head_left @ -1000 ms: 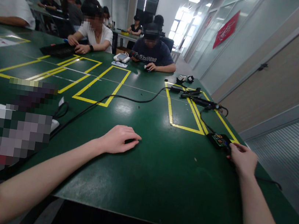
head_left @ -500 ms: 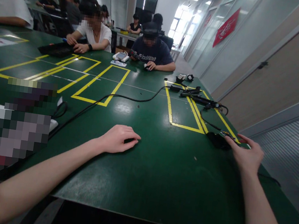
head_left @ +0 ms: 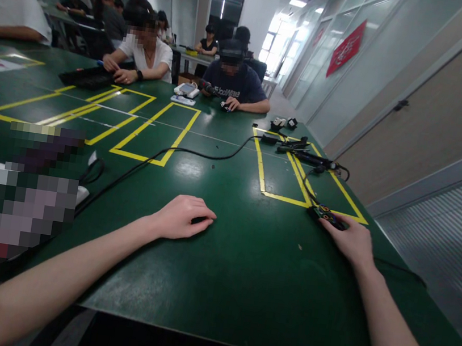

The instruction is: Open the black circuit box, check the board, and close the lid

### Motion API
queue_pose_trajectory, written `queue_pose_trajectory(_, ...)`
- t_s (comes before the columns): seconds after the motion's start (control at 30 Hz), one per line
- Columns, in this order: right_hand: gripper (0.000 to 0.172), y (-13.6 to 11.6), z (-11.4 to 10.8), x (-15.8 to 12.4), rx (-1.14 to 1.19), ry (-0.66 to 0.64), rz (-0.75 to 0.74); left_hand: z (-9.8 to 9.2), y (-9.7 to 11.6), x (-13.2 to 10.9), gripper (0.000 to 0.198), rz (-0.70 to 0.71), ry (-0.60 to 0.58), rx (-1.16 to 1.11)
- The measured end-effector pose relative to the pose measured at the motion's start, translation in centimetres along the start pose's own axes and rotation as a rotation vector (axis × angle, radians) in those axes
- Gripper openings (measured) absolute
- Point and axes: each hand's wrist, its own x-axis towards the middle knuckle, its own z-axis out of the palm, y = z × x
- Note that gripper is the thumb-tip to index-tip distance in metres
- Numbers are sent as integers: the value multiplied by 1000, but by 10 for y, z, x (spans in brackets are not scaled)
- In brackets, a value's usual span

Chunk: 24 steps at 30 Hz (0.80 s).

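Note:
My left hand [head_left: 183, 217] rests palm down on the green table [head_left: 217, 274], fingers loosely curled over a small dark thing I cannot make out. My right hand [head_left: 348, 239] lies at the table's right side, fingers on a small black device [head_left: 325, 214] with orange buttons. A black cable runs from that device toward a cluster of black gear [head_left: 303, 149] farther back.
Yellow tape rectangles [head_left: 156, 129] mark the tabletop. A long black cable [head_left: 173, 153] crosses the middle. Several people sit along the far and left edges with a keyboard [head_left: 87, 77] and small devices [head_left: 185, 93]. The table's right edge [head_left: 380, 240] borders a corridor.
My right hand lifted and reached over the black device, then came down on it and drew it slightly leftward. My left hand has stayed still.

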Motion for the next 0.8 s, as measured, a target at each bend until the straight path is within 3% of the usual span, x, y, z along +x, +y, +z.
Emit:
queue_pose_trajectory(0.13, 41, -48, 11, -15, 68, -120, -132, 0, 0, 0, 23, 1, 8, 0)
queue_pose_trajectory(0.3, 25, -138, 25, -64, 282, -260, -544, -2, 4, 2, 21, 51, 145, 8)
queue_pose_trajectory(0.47, 31, -208, 34, -110, 521, -466, -979, -2, 11, 2, 18, 134, 271, 19)
queue_pose_trajectory(0.6, 24, -224, 42, -109, 534, -507, -1005, -3, 14, 1, 22, 118, 240, 16)
queue_pose_trajectory(0.8, 28, -213, 45, -99, 524, -392, -874, -6, 11, -1, 28, 77, 49, -11)
